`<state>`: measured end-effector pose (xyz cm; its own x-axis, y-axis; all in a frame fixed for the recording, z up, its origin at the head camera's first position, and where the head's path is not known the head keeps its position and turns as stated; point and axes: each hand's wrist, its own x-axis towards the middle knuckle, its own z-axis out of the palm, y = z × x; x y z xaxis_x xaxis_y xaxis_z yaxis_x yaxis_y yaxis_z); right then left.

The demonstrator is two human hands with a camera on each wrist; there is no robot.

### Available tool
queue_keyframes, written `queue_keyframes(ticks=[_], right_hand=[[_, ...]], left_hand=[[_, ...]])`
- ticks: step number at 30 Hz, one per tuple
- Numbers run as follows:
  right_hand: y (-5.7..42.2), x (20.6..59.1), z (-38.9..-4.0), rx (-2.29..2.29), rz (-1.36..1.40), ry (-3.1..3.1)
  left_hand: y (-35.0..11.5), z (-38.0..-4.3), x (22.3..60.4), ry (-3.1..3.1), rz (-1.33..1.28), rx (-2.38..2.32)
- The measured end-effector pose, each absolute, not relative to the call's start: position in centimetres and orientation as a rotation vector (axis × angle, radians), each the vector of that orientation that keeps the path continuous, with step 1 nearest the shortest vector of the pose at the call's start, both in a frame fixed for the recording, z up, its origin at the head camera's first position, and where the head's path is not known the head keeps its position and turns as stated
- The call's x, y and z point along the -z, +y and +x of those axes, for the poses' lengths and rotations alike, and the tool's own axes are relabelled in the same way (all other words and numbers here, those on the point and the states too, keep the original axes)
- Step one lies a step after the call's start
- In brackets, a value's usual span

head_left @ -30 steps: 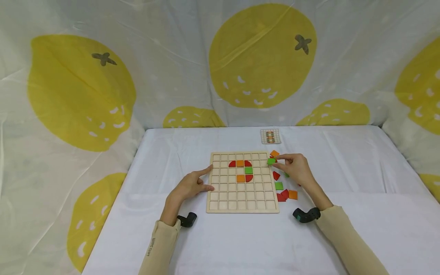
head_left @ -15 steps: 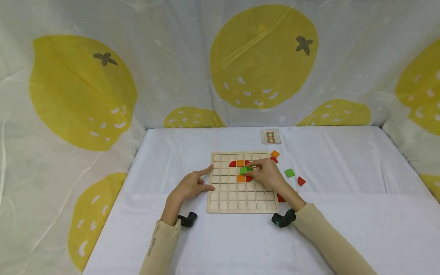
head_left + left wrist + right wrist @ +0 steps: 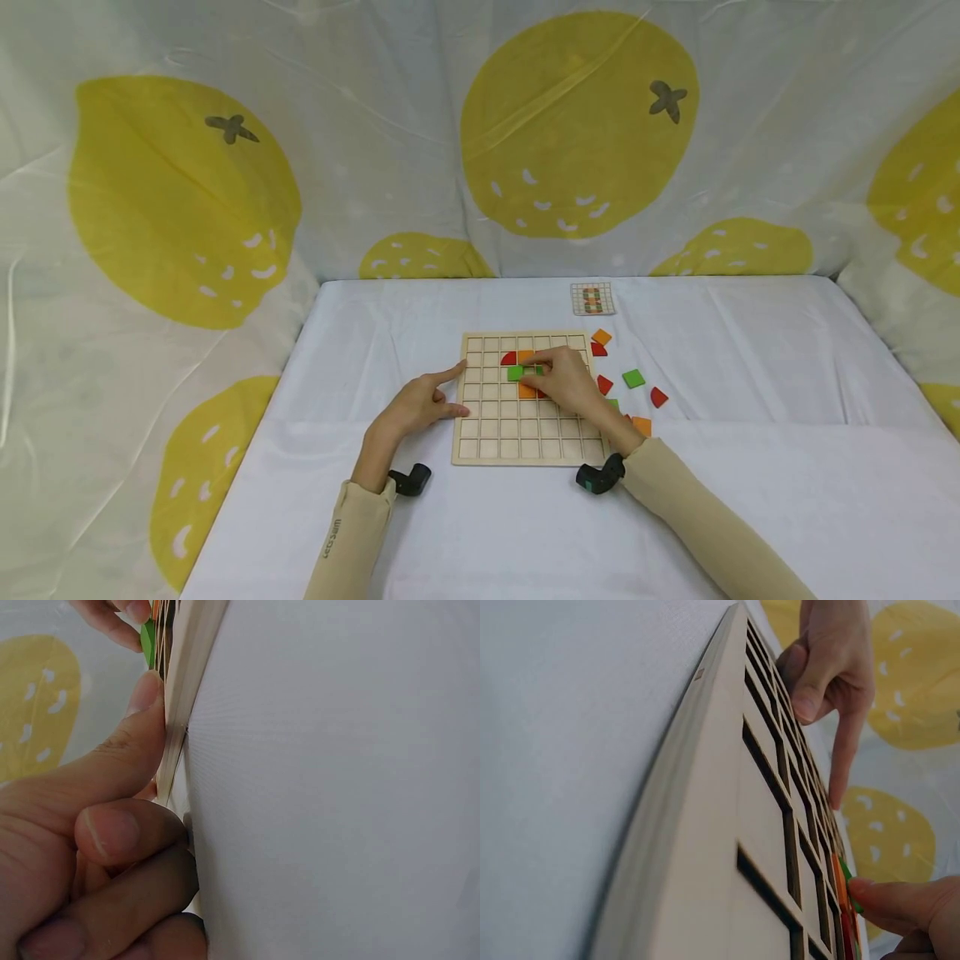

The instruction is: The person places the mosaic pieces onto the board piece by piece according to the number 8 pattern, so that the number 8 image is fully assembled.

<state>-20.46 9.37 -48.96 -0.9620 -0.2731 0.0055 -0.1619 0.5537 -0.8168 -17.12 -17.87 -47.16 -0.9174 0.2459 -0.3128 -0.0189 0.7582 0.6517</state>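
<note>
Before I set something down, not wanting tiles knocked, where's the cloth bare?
Bare cloth lies right of the loose tiles and, nearer than the board, between the sleeves. Crowded: the board's right edge, and its middle, at the right hand.

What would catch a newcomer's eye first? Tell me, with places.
Huge yellow lemons on the backdrop cloth dominate the head view. Below them, a wooden grid board lies on the white-covered table, the right grip pinching a green tile over it. Bright loose tiles lie to its right.
</note>
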Motion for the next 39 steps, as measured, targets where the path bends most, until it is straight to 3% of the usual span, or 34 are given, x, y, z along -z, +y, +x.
queue_keyframes(ticks=[39], right_hand=[[7.8, 49.4, -20.7, 1.393, -0.392, 2.678]], left_hand=[[-18.0, -17.2, 47.4, 2.567, 0.163, -0.966]])
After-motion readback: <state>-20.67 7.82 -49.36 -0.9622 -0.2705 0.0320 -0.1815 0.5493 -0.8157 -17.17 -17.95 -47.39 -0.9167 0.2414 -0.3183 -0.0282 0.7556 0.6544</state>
